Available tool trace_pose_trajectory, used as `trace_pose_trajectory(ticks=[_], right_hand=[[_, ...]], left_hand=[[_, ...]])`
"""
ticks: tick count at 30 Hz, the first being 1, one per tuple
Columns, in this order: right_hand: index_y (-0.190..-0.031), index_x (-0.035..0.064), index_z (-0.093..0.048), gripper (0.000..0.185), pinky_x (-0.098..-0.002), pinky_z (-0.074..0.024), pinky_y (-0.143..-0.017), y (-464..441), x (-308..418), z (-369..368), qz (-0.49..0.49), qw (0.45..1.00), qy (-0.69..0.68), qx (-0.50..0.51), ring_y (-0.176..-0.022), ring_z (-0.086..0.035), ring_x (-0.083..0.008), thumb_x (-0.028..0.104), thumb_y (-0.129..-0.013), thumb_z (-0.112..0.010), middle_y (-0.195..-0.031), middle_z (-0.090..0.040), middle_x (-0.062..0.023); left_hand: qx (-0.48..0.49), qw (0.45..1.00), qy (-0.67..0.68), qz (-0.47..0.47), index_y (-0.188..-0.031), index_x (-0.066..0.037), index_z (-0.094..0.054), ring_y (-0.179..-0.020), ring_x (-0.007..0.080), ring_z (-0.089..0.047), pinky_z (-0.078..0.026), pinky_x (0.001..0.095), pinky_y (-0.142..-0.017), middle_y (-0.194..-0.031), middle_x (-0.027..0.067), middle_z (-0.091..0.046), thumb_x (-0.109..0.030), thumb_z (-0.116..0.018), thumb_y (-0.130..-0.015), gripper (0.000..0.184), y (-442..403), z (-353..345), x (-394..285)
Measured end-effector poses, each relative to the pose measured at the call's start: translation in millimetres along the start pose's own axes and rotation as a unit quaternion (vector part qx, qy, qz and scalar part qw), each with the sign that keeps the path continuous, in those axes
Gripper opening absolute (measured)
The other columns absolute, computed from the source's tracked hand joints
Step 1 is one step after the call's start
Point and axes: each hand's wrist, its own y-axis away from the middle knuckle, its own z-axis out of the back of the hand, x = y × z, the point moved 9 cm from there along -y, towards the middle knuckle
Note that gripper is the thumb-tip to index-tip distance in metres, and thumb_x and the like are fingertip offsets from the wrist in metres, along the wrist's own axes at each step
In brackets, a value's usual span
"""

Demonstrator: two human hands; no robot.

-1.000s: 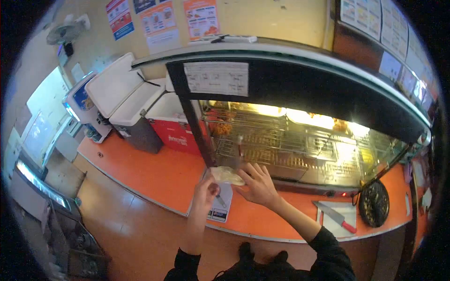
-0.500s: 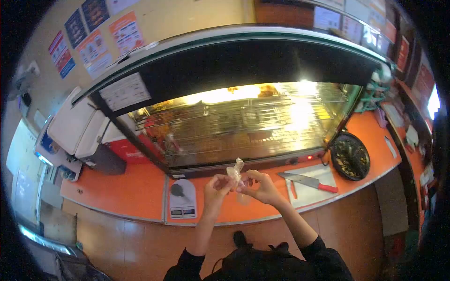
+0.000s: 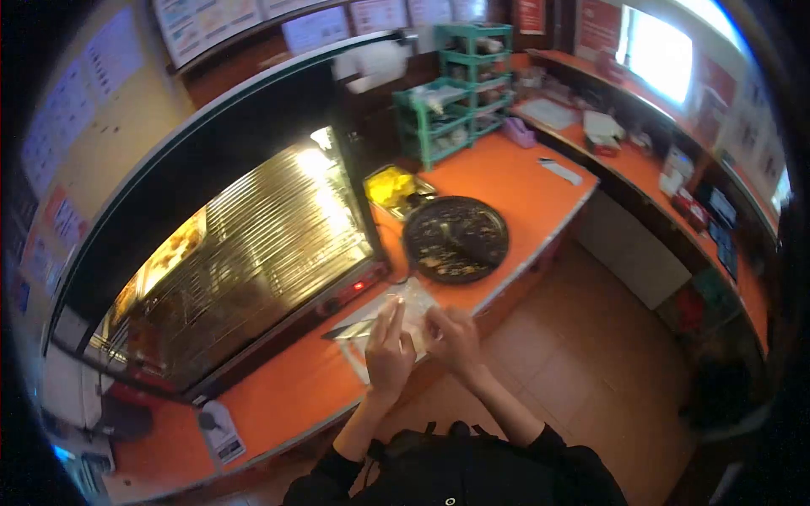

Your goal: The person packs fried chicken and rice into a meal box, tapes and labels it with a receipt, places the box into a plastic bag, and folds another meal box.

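While both forearms reach forward from black sleeves, the left hand (image 3: 390, 347) is raised with its longer fingers pointing away and its thumb bent inward, and the right hand (image 3: 456, 340) curls just beside it, knuckles up. Clear plastic (image 3: 412, 314) shows between and just beyond them, badly blurred; I cannot tell which fingers grip it. Under the hands, a white board (image 3: 356, 352) lies near the front edge of the orange counter (image 3: 287, 388), a knife blade (image 3: 353, 330) running out past the left hand. Tiled floor (image 3: 616, 354) opens to the right of that edge, whereas the warming cabinet (image 3: 232, 148) walls off the left. Beyond the hands sits a round black pan (image 3: 407, 239), with bare orange surface to its right and a green shelf (image 3: 430, 122) farther back. Compared with half a second ago, the view has swung right, the hands have shifted from beside the board to over it, the knife's red handle has become hidden, and the plastic's twisted tip no longer stands clearly above the fingers.
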Motion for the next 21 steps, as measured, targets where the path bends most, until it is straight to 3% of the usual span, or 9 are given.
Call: trace_pose_trajectory(ticks=[2,3,4,6,7,12,15,18,21], right_hand=[[-0.1,0.0077,-0.062,0.023,-0.0323,-0.0486,-0.075,9.0,-40.6,22.9,-0.163,0.973,-0.159,0.03,-0.082,-0.062,-0.0257,0.003,-0.078,-0.061,-0.078,-0.062,-0.0119],[-0.12,0.0069,-0.057,0.032,-0.0295,-0.0459,-0.088,16.2,-61.1,32.8,-0.233,0.952,-0.161,0.115,-0.102,-0.06,-0.0219,0.011,-0.087,-0.057,-0.103,-0.065,-0.0118],[-0.12,0.0069,-0.057,0.032,-0.0295,-0.0459,-0.088,20.6,-80.4,48.9,-0.244,0.952,-0.151,0.104,-0.102,-0.06,-0.0219,0.011,-0.087,-0.057,-0.103,-0.065,-0.0118],[-0.124,0.0035,-0.052,0.033,-0.0289,-0.0447,-0.089,43.6,-129.2,47.3,-0.392,0.74,-0.542,0.071,-0.106,-0.055,-0.0175,0.02,-0.096,-0.048,-0.116,-0.059,-0.0088],[-0.13,0.001,-0.044,0.041,-0.0287,-0.0433,-0.092,48.8,-151.2,54.6,-0.399,0.71,-0.577,0.061,-0.109,-0.051,-0.0149,0.03,-0.101,-0.037,-0.125,-0.05,-0.0075],[-0.141,0.0066,-0.028,0.051,-0.0374,-0.044,-0.098,45.3,-223.9,137.4,-0.37,0.674,-0.631,-0.099,-0.118,-0.049,-0.0222,0.036,-0.1,-0.035,-0.134,-0.044,-0.0102],[-0.138,0.007,-0.038,0.066,-0.0313,-0.0424,-0.094,24.3,-279.4,185.4,-0.318,0.742,-0.57,-0.156,-0.111,-0.049,-0.0176,0.057,-0.095,-0.033,-0.125,-0.049,-0.0097],[-0.144,0.0102,-0.026,0.065,-0.0295,-0.0471,-0.089,15.3,-356.5,220.0,-0.319,0.764,-0.534,-0.175,-0.106,-0.052,-0.016,0.055,-0.097,-0.027,-0.129,-0.049,-0.0091],[-0.147,0.0204,-0.019,0.071,-0.043,-0.0323,-0.101,-29.7,-399.2,285.9,-0.343,0.743,-0.532,-0.219,-0.124,-0.038,-0.0277,0.065,-0.091,-0.026,-0.143,-0.029,-0.0135]], left_hand=[[0.007,0.995,-0.014,-0.098,-0.118,-0.002,-0.06,-0.097,0.0267,-0.062,-0.052,0.0358,-0.078,-0.12,0.0109,-0.057,0.006,-0.055,-0.079,0.04,0.7,-38.6,-51.2],[0.017,0.994,0.002,-0.112,-0.121,-0.003,-0.058,-0.096,0.0274,-0.062,-0.051,0.037,-0.077,-0.123,0.01,-0.057,0.007,-0.056,-0.077,0.045,0.8,-59.1,-71.6],[0.025,0.992,0.018,-0.119,-0.121,-0.003,-0.058,-0.096,0.0274,-0.062,-0.051,0.037,-0.077,-0.123,0.01,-0.057,0.007,-0.056,-0.077,0.045,3.7,-74.3,-89.0],[0.093,0.982,0.041,-0.158,-0.121,-0.003,-0.058,-0.094,0.0281,-0.063,-0.051,0.0356,-0.075,-0.122,0.0093,-0.058,0.006,-0.055,-0.077,0.045,7.5,-109.4,-130.0],[0.064,0.97,0.044,-0.23,-0.123,0.003,-0.054,-0.077,0.0248,-0.059,-0.048,0.0336,-0.066,-0.125,0.0088,-0.055,0.003,-0.057,-0.072,0.051,12.6,-127.0,-148.0],[0.125,0.937,0.111,-0.307,-0.123,0.003,-0.054,-0.067,0.0208,-0.056,-0.047,0.0311,-0.061,-0.126,0.0084,-0.054,0.003,-0.057,-0.07,0.053,-0.8,-204.7,-217.8],[0.163,0.926,0.145,-0.308,-0.118,0.002,-0.058,-0.078,0.0206,-0.062,-0.051,0.0291,-0.071,-0.126,0.0102,-0.055,0.001,-0.057,-0.074,0.045,-9.0,-264.0,-241.9],[0.16,0.905,0.199,-0.34,-0.118,0.003,-0.059,-0.076,0.0178,-0.062,-0.051,0.0284,-0.07,-0.126,0.0101,-0.055,0.002,-0.058,-0.075,0.043,-12.0,-341.0,-261.7],[0.51,0.715,0.477,-0.041,-0.123,0.002,-0.054,-0.088,0.0206,-0.062,-0.052,0.0282,-0.071,-0.127,0.0113,-0.054,0.004,-0.056,-0.074,0.05,2.3,-480.3,-267.8]])
